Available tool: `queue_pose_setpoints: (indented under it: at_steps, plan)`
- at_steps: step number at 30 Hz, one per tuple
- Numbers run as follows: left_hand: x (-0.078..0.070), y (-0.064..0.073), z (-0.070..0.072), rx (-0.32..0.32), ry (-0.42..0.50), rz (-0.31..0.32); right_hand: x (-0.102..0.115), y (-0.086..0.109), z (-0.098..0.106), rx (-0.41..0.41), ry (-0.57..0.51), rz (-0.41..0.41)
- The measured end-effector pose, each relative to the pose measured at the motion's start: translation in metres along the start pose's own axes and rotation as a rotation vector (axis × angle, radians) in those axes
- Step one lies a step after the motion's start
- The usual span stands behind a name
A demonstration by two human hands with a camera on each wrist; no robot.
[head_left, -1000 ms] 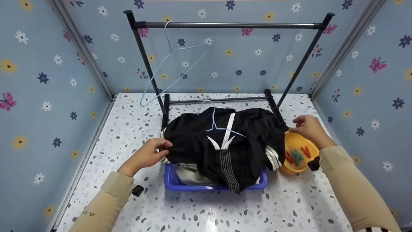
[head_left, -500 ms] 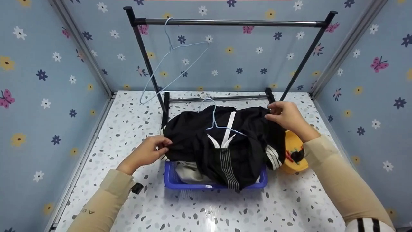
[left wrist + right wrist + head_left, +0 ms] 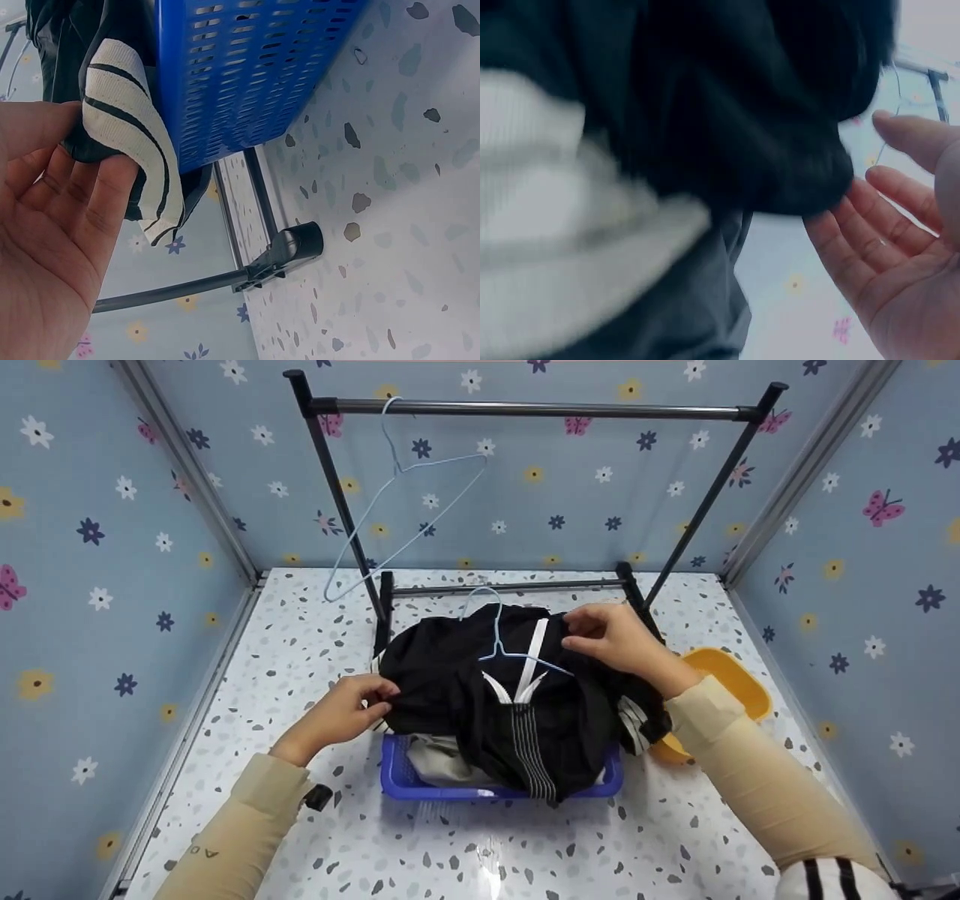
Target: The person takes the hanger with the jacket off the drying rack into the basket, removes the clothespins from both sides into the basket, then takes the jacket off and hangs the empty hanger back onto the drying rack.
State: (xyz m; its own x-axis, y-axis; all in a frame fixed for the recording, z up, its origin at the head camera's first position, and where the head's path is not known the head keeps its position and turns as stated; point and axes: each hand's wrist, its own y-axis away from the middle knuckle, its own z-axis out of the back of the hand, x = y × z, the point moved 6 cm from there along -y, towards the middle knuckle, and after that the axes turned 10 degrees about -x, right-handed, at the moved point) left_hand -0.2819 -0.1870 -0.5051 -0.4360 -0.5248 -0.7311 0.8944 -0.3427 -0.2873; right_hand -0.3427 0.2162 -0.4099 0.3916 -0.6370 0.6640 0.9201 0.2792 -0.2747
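A black garment [image 3: 435, 675] with white trim and a striped hem lies heaped over a blue basket [image 3: 450, 793]. The hook of a light blue hanger [image 3: 498, 641] sticks up through its neck. At the garment's left side, my left hand [image 3: 337, 720] pinches the cloth between thumb and fingers, beside a white cuff [image 3: 124, 105] with black stripes in the left wrist view. My right hand [image 3: 619, 639] is over the garment's right shoulder, thumb apart from the loosely bent fingers; in the right wrist view its fingertips are right at the black cloth [image 3: 802, 172].
Behind the basket stands a black clothes rack [image 3: 540, 409], with a second hanger [image 3: 439, 461] on its rail at the left. Pale grey-green cloth [image 3: 442, 761] shows in the basket. A yellow bowl [image 3: 739, 682] stands to the right, partly hidden by my right sleeve [image 3: 750, 757].
My right hand has left the right end of the garment by the yellow bowl and moved left and inward along the shoulder toward the hanger. My left hand keeps its hold.
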Motion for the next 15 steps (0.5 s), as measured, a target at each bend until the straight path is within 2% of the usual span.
queue_pose_setpoints:
  at_steps: [7,15]
  plan:
    - [-0.001,0.0,0.0,0.002,-0.003,0.002,0.01,0.005,-0.023,0.056,-0.05,0.055]
    - [-0.001,0.001,0.0,-0.003,-0.005,0.007,0.012,0.009,-0.042,0.107,-0.118,0.047]
